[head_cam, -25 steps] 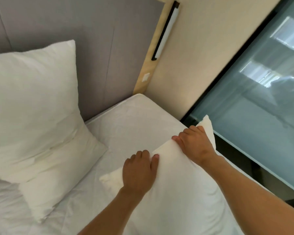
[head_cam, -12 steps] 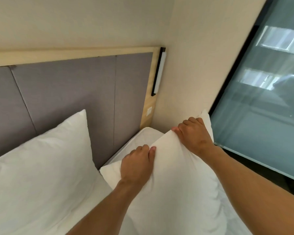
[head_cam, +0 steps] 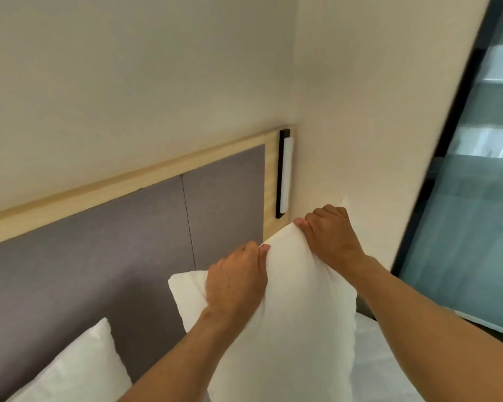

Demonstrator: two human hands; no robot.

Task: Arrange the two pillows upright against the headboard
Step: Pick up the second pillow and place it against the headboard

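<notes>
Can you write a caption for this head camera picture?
Both hands, left hand and right hand, lift a white pillow toward the headboard.

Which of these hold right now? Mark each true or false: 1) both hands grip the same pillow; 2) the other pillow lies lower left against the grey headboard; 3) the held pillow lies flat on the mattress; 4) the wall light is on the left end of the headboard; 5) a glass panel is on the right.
1) True: the left hand and right hand both clutch the top edge of the held pillow.
2) True: the second pillow leans at the headboard.
3) False: it is held standing on end, in front of the headboard.
4) False: the wall light is at the right end, by the corner.
5) True: the glass panel is there.
</notes>
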